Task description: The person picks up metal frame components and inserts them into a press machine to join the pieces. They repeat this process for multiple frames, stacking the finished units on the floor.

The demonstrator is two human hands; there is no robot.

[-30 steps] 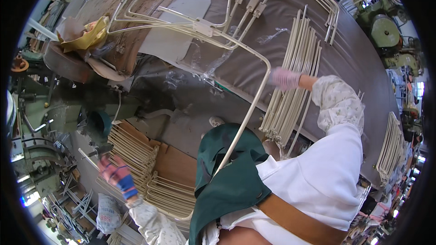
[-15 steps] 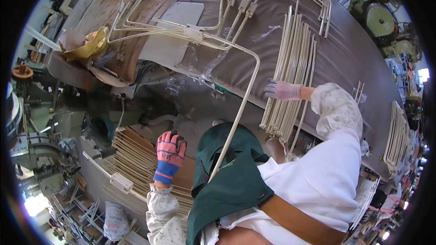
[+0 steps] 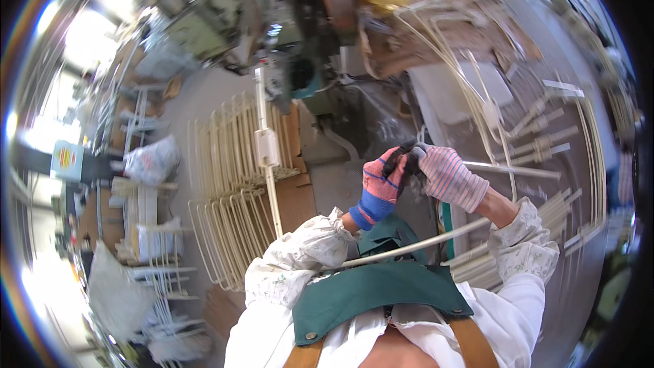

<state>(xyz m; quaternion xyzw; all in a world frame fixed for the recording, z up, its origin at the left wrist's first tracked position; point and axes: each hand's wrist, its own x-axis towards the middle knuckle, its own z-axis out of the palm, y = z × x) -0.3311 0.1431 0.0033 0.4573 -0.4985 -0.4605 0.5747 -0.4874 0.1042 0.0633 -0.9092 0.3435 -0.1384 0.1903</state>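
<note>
My left hand [image 3: 380,187], in a pink and blue glove with dark fingertips, meets my right hand [image 3: 451,177] in a striped pink and grey glove, in front of my body. Both sets of fingers are closed and touch; what lies between them, if anything, is hidden and blurred. Below the hands a curved cream metal tube [image 3: 422,244] crosses in front of my green apron [image 3: 381,293]. A pale straight tube [image 3: 514,169] shows beyond the right hand; I cannot tell whether it is gripped. The bundle of cream tubes [image 3: 473,266] lies beside my right forearm.
A work table [image 3: 552,232] on the right carries bent tube frames [image 3: 490,112] and a white board [image 3: 436,88]. To the left, rows of cream bent frames [image 3: 231,143] stand near an upright tube with a block [image 3: 267,148]. White bags [image 3: 151,160] and machines [image 3: 204,34] are farther off.
The view has swung left. My right hand has left the tube bundle and come in to meet my left hand, which has moved over toward the middle.
</note>
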